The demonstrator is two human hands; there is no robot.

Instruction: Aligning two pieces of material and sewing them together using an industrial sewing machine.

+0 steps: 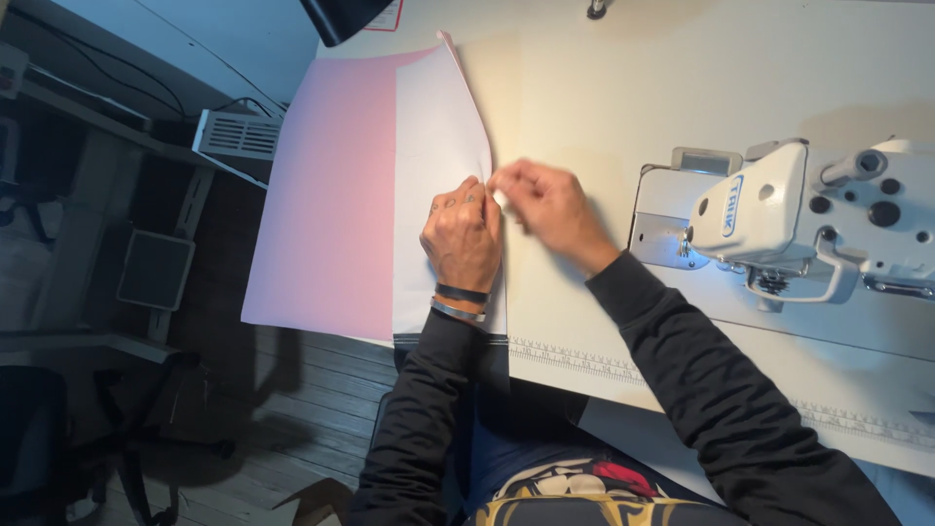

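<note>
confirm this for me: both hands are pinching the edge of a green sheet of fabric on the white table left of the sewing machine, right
Not quite: the head view shows the left hand and right hand at the edge of a pink sheet of fabric, not green, on the white table left of the white sewing machine.

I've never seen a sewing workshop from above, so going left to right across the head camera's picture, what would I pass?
Dark chair → white vented box → pink sheet → left hand pressing the folded white layer → right hand pinching its edge → white sewing machine.
</note>
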